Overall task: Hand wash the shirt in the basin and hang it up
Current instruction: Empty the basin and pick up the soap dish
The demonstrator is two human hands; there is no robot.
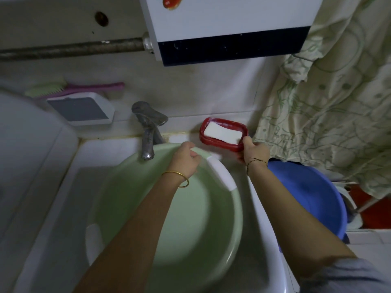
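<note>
Green basin is seated in the sink, tap over its far rim. Left hand: fingers curled over that rim, beside the white grip. Right hand: fingers pinched on the near-right corner of the red soap dish, just right of the basin, long axis far-left to near-right. Shirt not in view; none seen in the basin. Sticker unreadable; no legible writing.

1. Home bathroom, wash corner: white ceramic sink, dull metal tap at its back edge.
2. Round pale-green plastic basin sits in the sink; blue plastic tub just beside.
3. White soap bar in red plastic dish; pink-handled scrub brush on ledge.
4. Green-patterned fabric curtain hangs at right.
</note>
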